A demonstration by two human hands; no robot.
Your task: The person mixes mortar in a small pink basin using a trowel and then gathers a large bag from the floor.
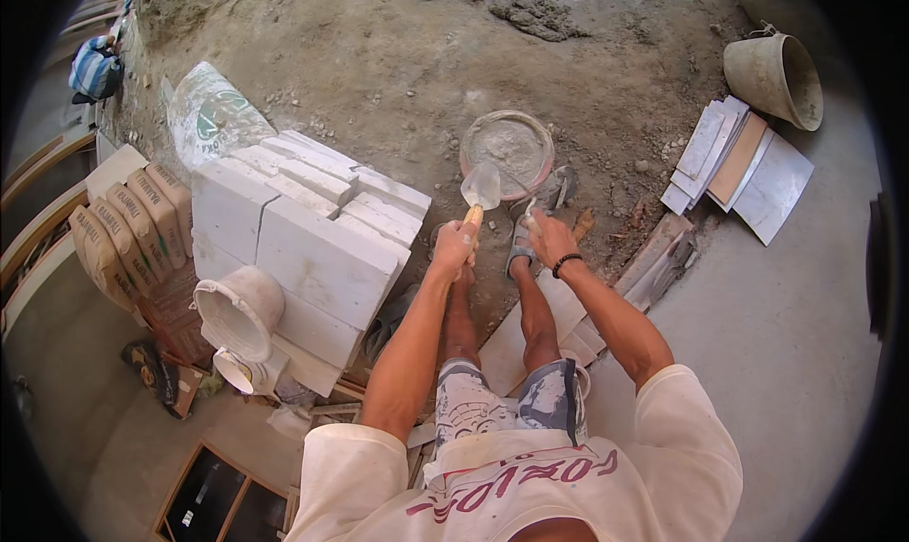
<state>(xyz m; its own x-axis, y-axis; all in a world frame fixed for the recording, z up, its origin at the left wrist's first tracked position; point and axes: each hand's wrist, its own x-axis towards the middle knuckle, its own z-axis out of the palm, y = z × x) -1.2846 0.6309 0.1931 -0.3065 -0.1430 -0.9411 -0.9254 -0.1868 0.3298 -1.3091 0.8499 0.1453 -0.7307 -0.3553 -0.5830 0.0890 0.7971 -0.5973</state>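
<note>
My left hand [456,247] is closed around the yellowish handle of a trowel [481,185], whose whitish blade points forward over the near left rim of a bucket. The bucket [467,160] stands on the dirt floor and holds pale powder or mix. My right hand [552,238], with a dark bead bracelet at the wrist, grips the end of a thin rod-like tool [525,202]. That tool's far part seems to reach the bucket's near rim; its full shape is unclear. Both hands are before my legs, between the bucket and my knees.
Stacked white blocks [327,258] stand at left, with an empty-looking bucket [238,311] tipped against them. Farther left are filled paper sacks [128,222]. Tile pieces [770,180] and another tipped bucket [770,80] lie at right. Boards [650,258] border the concrete floor. A person [97,70] is far left.
</note>
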